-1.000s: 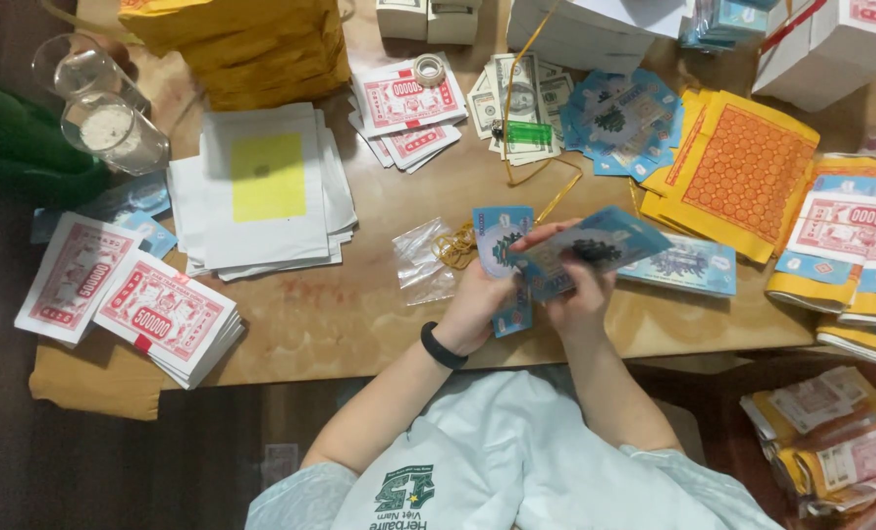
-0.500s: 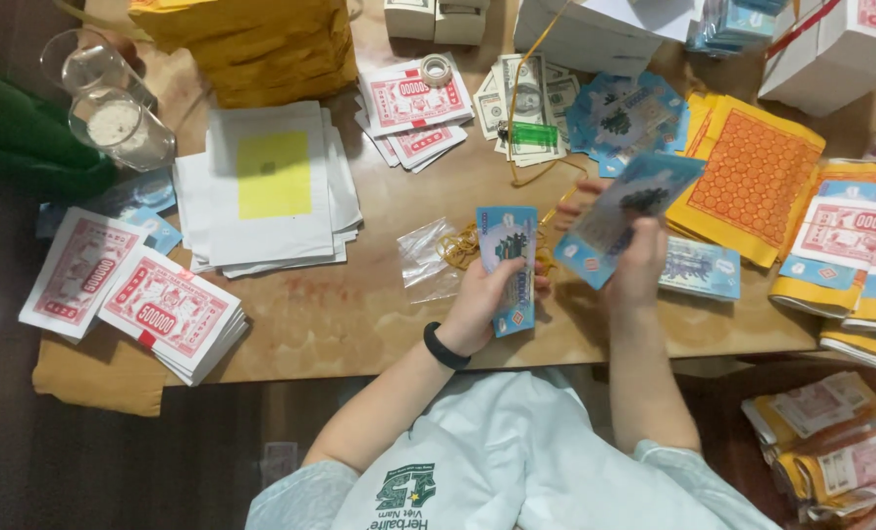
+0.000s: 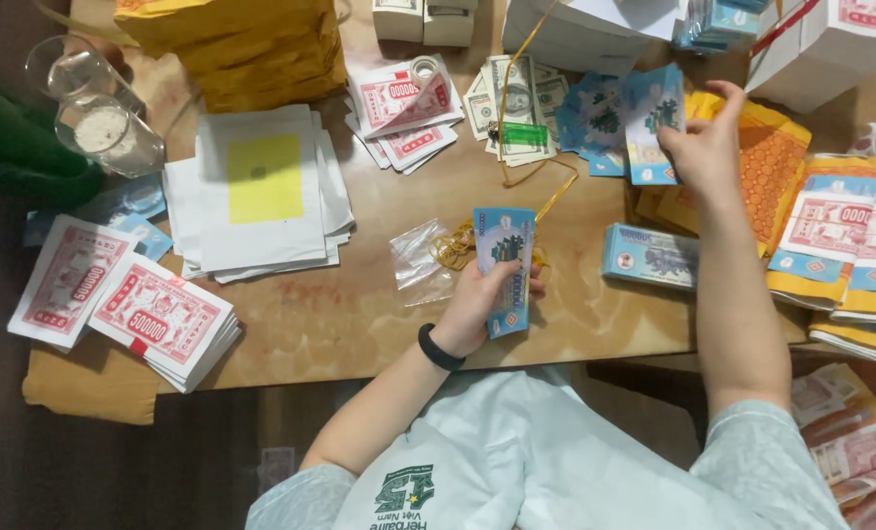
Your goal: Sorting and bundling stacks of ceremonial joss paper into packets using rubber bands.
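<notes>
Left hand (image 3: 482, 304): forearm runs up from lower left, black band at wrist, fingers curled shut in a grip, thumb on top, held low near the body. Right hand (image 3: 705, 147): arm stretched straight forward and up, well apart from the left, wrist bent slightly left, fingers pinched closed at the tips.

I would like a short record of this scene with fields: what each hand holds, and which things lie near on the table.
left hand: grips a blue note bundle upright above the table edge
right hand: pinches a few blue notes, reached out over the blue fan of notes
between the hands: clear plastic bag, rubber bands
right of the bundle: banded blue stack, lying flat
far left: red and white stacks
surface: wooden table
</notes>
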